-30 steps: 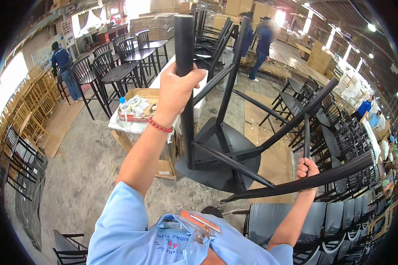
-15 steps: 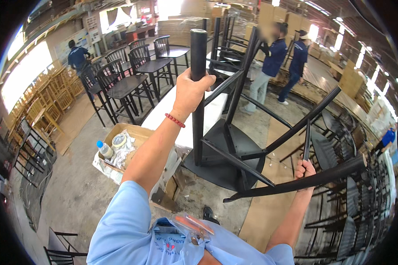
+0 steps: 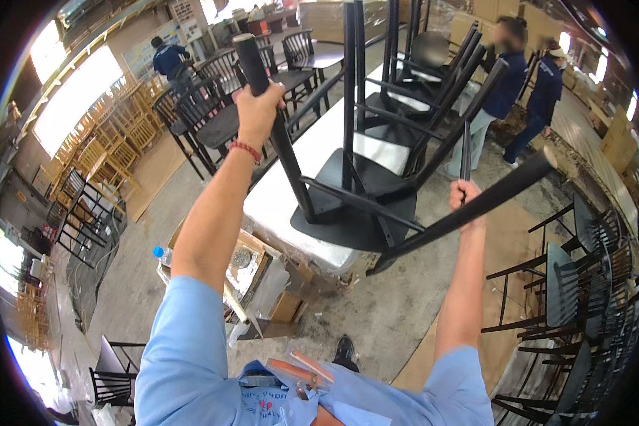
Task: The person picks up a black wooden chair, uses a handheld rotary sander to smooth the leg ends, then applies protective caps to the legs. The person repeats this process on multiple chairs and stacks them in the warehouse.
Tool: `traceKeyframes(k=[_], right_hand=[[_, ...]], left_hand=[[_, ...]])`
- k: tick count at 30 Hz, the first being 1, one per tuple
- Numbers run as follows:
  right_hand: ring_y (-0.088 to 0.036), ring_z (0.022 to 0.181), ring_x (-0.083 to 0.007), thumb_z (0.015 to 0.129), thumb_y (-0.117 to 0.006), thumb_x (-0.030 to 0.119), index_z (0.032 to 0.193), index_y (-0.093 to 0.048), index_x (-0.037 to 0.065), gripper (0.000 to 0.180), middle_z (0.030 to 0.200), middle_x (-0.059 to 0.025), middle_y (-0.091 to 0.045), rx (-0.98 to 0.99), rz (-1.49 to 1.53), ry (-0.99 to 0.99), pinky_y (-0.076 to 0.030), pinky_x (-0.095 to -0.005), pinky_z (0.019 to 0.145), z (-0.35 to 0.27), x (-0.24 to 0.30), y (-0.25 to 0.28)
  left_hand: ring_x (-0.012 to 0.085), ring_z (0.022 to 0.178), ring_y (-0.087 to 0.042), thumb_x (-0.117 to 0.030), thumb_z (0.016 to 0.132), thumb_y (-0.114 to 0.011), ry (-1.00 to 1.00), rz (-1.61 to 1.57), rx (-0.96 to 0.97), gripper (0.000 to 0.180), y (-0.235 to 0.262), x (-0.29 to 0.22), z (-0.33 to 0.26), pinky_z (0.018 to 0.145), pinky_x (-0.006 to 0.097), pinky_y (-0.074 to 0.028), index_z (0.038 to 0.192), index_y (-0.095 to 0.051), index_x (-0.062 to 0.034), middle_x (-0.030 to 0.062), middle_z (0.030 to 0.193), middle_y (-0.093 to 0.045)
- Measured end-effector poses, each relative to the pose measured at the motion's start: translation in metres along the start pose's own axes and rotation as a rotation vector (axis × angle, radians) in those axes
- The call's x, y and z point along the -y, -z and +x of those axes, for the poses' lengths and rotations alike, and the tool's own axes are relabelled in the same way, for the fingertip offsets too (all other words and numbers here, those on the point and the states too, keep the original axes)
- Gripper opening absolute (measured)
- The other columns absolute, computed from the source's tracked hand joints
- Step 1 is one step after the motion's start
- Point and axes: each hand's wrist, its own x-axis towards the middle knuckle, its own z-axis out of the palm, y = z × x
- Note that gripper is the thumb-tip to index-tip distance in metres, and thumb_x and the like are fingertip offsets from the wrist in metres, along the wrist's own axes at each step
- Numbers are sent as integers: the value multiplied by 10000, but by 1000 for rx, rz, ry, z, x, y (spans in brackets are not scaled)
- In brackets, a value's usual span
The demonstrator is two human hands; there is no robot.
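A black chair (image 3: 316, 220) is upside down in front of me, its seat's underside facing up and its legs pointing upward and outward. My left hand (image 3: 258, 113) is closed round one leg just below its end. On the other side, my right hand (image 3: 465, 200) grips a thin rung between two legs. The seat overlaps the right edge of a white-topped table (image 3: 273, 192); I cannot tell whether it touches. More upturned black chairs (image 3: 397, 103) stand on that table beyond it.
An open cardboard box (image 3: 259, 277) with a blue-capped bottle (image 3: 162, 253) beside it sits at the table's near end. Black chairs (image 3: 561, 284) crowd the right side. Two people (image 3: 508, 85) stand beyond the table; another person (image 3: 169, 60) is far left among chairs.
My view has turned right and the chair has shifted toward the white table, its seat now overlapping the tabletop. My right hand has risen. Both hands keep their grip.
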Motion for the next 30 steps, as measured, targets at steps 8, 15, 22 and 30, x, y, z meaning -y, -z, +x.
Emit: traceKeyframes(k=[8, 15, 22, 30], right_hand=[[-514, 571, -129, 874, -571, 107, 870, -548, 2, 107, 772, -84, -556, 149, 167, 23, -418, -242, 474, 52, -52, -86], [-501, 534, -145, 908, -547, 133, 916, -556, -18, 151, 762, -90, -550, 159, 270, 12, -411, -248, 482, 55, -58, -77], [-591, 609, -183, 944, -574, 184, 922, -583, 16, 170, 814, -98, -644, 89, 160, 5, -495, -284, 534, 47, -66, -96], [-652, 799, -254, 1000, -497, 324, 1117, -516, 52, 297, 955, -150, -677, 26, -33, -10, -542, -365, 690, 34, -57, -55]], left_hand=[[119, 652, -590, -252, 810, -705, -27, 200, -51, 240, 76, 32, 80, 598, 282, -458, 822, -637, -22, 41, 708, -634], [174, 739, -629, -520, 824, -684, 45, 612, 51, 605, 67, 33, 87, 539, 299, -465, 1025, -592, 43, 107, 875, -644], [324, 1191, -570, -557, 825, -654, 214, 1031, 286, 904, 100, 8, 46, 979, 369, -469, 1362, -403, 125, 312, 1278, -544], [284, 1311, -474, -320, 970, -566, 32, 954, 420, 618, 252, -64, -82, 1070, 365, -386, 1448, -354, 9, 202, 1438, -453]])
